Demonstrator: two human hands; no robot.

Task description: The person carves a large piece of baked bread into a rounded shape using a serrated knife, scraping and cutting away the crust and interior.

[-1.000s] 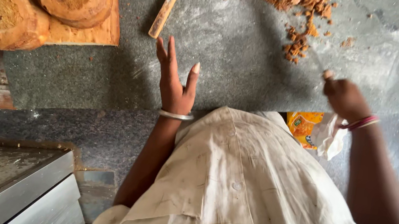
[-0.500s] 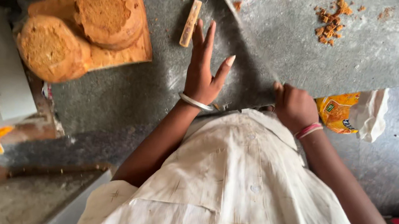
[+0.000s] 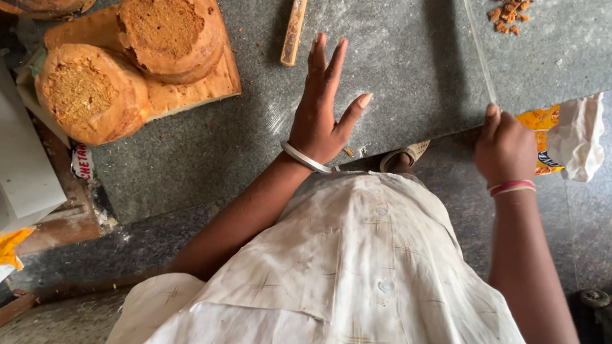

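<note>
We rest our left hand (image 3: 323, 110) flat on the grey stone slab (image 3: 422, 44), fingers spread wide. Our right hand (image 3: 505, 149) is closed around the end of a long thin stick (image 3: 476, 48) at the slab's edge. The stick points up at the brown crumbs (image 3: 509, 4). It looks like sweeping crumbs, so the next push needs the stick kept low. A knife (image 3: 298, 9) lies near our left hand, not touching.

Three brown blocks (image 3: 170, 26) at ten o'clock, one knife (image 3: 298, 9) at twelve, one crumb heap (image 3: 509, 2) at one, two hands (image 3: 323, 110).
</note>
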